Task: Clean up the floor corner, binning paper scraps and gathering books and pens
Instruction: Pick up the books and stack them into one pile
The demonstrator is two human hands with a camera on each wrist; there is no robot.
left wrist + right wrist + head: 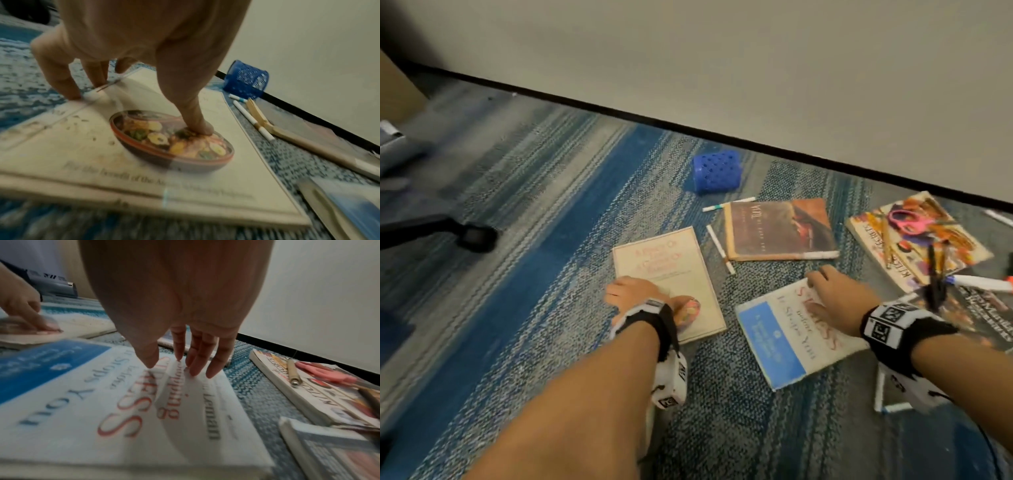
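A cream book (667, 270) (61, 146) with a bowl pictured on its cover lies on the carpet. My left hand (635, 294) (141, 104) grips it, thumb pressing the bowl picture and fingers curled over its left edge. To the right lies a white and blue book (780, 339) (102, 402). My right hand (825, 291) (174, 366) is open, with straight fingertips at that book's far edge. A brown book (780, 229), a colourful book (917, 240) and a dark book (989, 318) lie nearby. White pens (719, 248) and a marker (979, 282) lie scattered between them.
A blue mesh pen cup (717, 171) (245, 79) lies tipped on its side near the wall's black baseboard (825, 154). A black chair base with a caster (472, 236) stands at the left. Another pen (880, 390) lies under my right wrist.
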